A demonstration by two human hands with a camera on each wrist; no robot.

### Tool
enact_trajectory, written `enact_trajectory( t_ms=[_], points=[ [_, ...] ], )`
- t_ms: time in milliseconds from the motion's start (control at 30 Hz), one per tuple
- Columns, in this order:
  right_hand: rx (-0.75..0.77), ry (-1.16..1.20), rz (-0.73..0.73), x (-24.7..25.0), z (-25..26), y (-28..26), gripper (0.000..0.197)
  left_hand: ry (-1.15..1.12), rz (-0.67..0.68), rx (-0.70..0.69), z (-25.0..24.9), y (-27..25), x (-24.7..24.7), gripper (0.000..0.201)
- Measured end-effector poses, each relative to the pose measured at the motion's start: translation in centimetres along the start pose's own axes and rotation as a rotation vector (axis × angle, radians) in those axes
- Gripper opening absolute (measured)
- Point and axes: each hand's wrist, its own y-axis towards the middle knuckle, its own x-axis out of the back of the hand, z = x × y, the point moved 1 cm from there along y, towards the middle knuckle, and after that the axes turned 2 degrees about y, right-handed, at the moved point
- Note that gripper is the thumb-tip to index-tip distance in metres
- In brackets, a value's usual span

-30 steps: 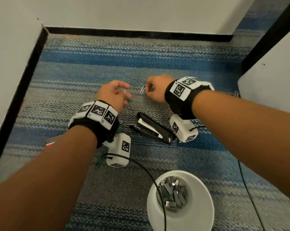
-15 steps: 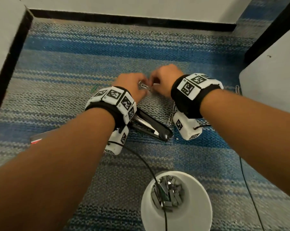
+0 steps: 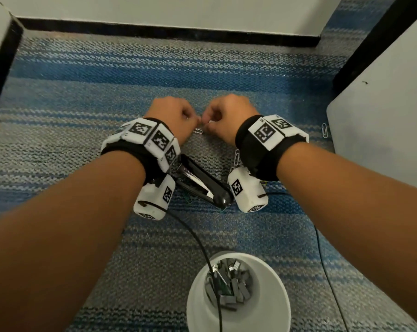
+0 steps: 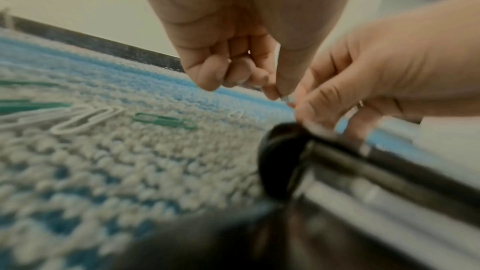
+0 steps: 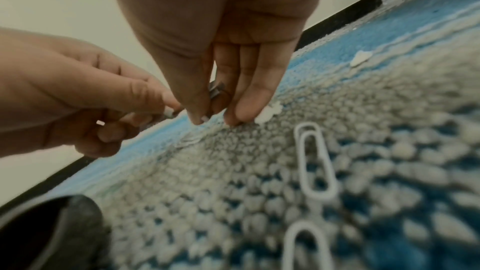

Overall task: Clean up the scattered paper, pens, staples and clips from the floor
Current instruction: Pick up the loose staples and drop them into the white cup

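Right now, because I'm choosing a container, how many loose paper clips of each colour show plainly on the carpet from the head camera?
White or silvery paper clips: 3
Green paper clips: 1
Total: 4, counting only those plainly seen in this view; others may be hidden.

We reach both forearms forward and down, wrists close together, each wearing a black band [image 3: 142, 149] with white coded tags. Our left hand [image 3: 172, 116] has its fingers curled under, thumb and forefinger pinched together at the tips. Our right hand [image 3: 226, 117] points its fingers downward, thumb pressed against the fingertips [image 5: 233, 118]. The two hands almost meet, fingertip to fingertip, knuckles turned up toward us.
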Motion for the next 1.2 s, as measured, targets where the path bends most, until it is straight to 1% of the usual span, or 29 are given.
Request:
enact_trajectory(
  t_ms=[33, 67, 133, 167, 200, 233, 300, 367, 467, 567, 633, 700, 733, 800, 900, 1000, 1067, 1133, 1200],
  points=[
    [-0.022, 0.099, -0.008, 0.0, -0.2, -0.4, 0.016, -0.048, -0.030, 0.042, 0.1, -0.2, 0.3, 0.012],
    [-0.059, 0.274, 0.005, 0.1, -0.3, -1.1, 0.020, -0.159, -0.047, 0.092, 0.2, -0.4, 0.5, 0.010],
    [-0.150, 0.741, 0.073, 0.4, -0.6, -2.7, 0.022, -0.583, -0.011, 0.218, 0.2, -1.1, 1.3, 0.013],
    [-0.191, 0.929, 0.114, 0.6, -0.9, -3.4, 0.020, -0.796, 0.026, 0.290, 0.2, -1.5, 1.6, 0.016],
    [-0.220, 1.034, 0.138, 0.8, -1.4, -4.1, 0.019, -0.961, 0.066, 0.345, 0.2, -2.1, 1.9, 0.018],
    [-0.239, 1.082, 0.152, 1.0, -1.9, -4.8, 0.019, -1.067, 0.102, 0.374, 0.1, -2.8, 2.2, 0.019],
    [-0.249, 1.119, 0.178, 1.3, -2.7, -6.1, 0.022, -1.183, 0.169, 0.370, -0.1, -4.4, 2.5, 0.025],
    [-0.266, 1.151, 0.200, 1.5, -3.0, -7.5, 0.024, -1.226, 0.222, 0.355, -0.2, -6.2, 2.2, 0.029],
    [-0.310, 1.185, 0.213, 1.7, -3.3, -10.3, 0.023, -1.215, 0.317, 0.384, -0.4, -9.0, 1.5, 0.028],
    [-0.372, 1.157, 0.192, 2.3, -3.3, -13.7, 0.027, -1.081, 0.360, 0.379, -1.1, -11.3, 0.8, 0.030],
    [-0.353, 1.156, 0.134, 2.5, -2.6, -16.1, 0.028, -0.958, 0.346, 0.301, -2.3, -12.8, 0.9, 0.032],
    [-0.244, 1.208, 0.035, 2.1, -1.2, -18.4, 0.025, -0.918, 0.291, 0.187, -4.0, -14.8, 1.3, 0.032],
    [-0.183, 1.251, -0.011, 1.8, -0.3, -19.5, 0.019, -0.926, 0.254, 0.144, -4.9, -15.9, 1.5, 0.031],
    [-0.080, 1.348, -0.059, 0.8, 1.4, -21.4, 0.007, -0.989, 0.163, 0.088, -6.2, -18.4, 1.4, 0.030],
    [0.043, 1.397, -0.105, -1.0, 3.3, -23.7, 0.019, -1.044, -0.002, 0.018, -7.6, -21.9, 0.0, 0.022],
    [0.087, 1.427, -0.127, -2.4, 4.3, -25.1, 0.019, -1.035, -0.132, 0.071, -7.8, -24.2, -2.1, 0.030],
    [0.103, 1.432, -0.143, -3.0, 4.5, -25.8, 0.017, -1.092, -0.159, 0.120, -7.6, -25.1, -2.7, 0.037],
    [0.091, 1.443, -0.153, -3.2, 4.3, -26.4, 0.012, -1.160, -0.181, 0.132, -7.6, -25.6, -3.0, 0.043],
    [0.054, 1.453, -0.156, -3.5, 3.9, -26.9, 0.016, -1.179, -0.207, 0.117, -7.5, -25.9, -3.0, 0.046]
  ],
)
